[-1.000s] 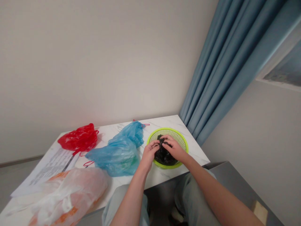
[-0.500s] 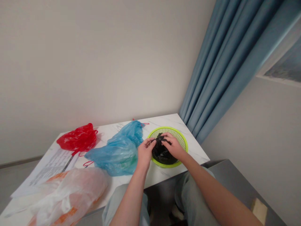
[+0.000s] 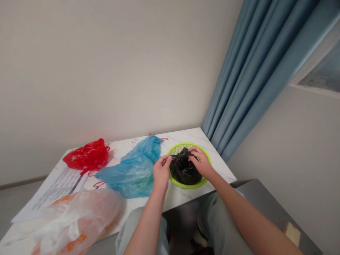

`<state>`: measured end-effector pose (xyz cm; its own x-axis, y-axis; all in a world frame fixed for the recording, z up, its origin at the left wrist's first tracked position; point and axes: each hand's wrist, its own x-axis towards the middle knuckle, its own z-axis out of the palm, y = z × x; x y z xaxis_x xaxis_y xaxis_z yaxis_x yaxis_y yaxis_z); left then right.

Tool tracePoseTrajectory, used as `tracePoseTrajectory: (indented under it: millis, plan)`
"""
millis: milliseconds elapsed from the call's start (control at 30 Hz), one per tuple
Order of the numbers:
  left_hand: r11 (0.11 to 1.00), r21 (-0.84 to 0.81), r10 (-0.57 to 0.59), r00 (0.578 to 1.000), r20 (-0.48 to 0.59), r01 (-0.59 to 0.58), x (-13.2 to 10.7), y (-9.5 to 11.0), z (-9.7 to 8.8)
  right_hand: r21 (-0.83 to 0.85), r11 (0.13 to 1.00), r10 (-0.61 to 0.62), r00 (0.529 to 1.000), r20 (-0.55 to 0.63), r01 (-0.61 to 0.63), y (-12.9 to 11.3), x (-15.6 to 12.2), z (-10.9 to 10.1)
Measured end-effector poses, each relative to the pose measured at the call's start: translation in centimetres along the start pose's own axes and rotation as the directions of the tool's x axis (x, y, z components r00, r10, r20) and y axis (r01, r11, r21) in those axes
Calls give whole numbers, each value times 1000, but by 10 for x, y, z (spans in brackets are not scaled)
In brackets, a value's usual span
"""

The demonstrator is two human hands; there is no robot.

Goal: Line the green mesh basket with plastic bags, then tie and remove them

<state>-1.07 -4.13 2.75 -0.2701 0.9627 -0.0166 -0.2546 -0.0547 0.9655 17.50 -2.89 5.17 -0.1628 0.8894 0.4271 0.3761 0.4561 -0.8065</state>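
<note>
A black plastic bag (image 3: 183,169) sits in a lime green mesh basket (image 3: 204,157) at the right end of a white marbled table (image 3: 183,193). My left hand (image 3: 161,171) pinches the bag's left top edge. My right hand (image 3: 202,163) pinches its right top edge. The two hands are a little apart, with the bag's top stretched between them.
Left of the basket lies a crumpled blue plastic bag (image 3: 134,168), then a red bag (image 3: 86,158) farther back. A white and orange bag (image 3: 75,219) lies near the front left edge over printed paper sheets (image 3: 51,191). Blue curtains (image 3: 255,78) hang at the right.
My hands have moved apart from the middle of the black bag, pulling its top edges sideways. The view shifted slightly.
</note>
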Motion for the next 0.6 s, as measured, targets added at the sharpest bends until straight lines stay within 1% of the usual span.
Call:
tracePoseTrajectory:
  millis: [167, 333, 400, 467, 600]
  plan:
    - [1000, -5, -15, 1000, -11, 14, 3, -6, -1, -17, 1000, 7, 1000, 13, -7, 4, -4, -12]
    - [1000, 10, -25, 999, -36, 26, 7, -11, -4, -11, 1000, -12, 996, 83, 13, 6, -11, -30]
    - [1000, 25, -12, 998, -65, 13, 8, -11, -7, -22, 999, -23, 994, 109, 26, 11, -14, -43]
    - [999, 47, 11, 994, -108, -6, 8, -11, -10, -43, 999, -27, 994, 107, 32, 20, -19, -60]
    - [997, 74, 28, 979, -203, -13, 11, -8, -14, -93, 996, 17, 1000, 21, -15, 46, -32, -99]
